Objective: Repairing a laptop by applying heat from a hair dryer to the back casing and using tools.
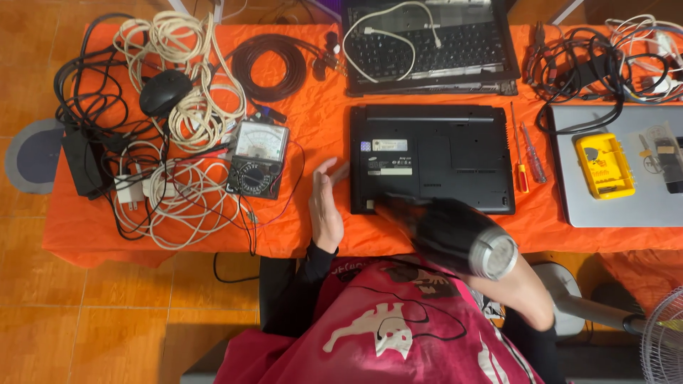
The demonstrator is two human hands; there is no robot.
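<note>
Nearest the lens, a black hair dryer (448, 235) with a silver rear cap, blurred, is held by the right hand (523, 288); the fingers are hidden behind its body, so the closure of the grasp cannot be told exactly. Its nozzle points at the near left corner of an upturned black laptop (432, 158), just ahead of the grip. Left hand (325, 203): open, fingers straight, edge-on upon the orange cloth (313, 128), fingertips at the laptop's left side, holding nothing.

Left of that hand lies one analogue multimeter (257, 158); beyond it, tangled white cables (181, 71), one black mouse (165, 92) and one black cable coil (269, 67). Ahead of the laptop, a second, opened laptop (430, 46) carries a white cable. Right of the grip: two screwdrivers (526, 153), then one silver laptop (619, 167) bearing a yellow tool case (605, 165).

Bare cloth remains between multimeter and laptop, and along the near table edge. A fan (662, 345) stands at lower right.
</note>
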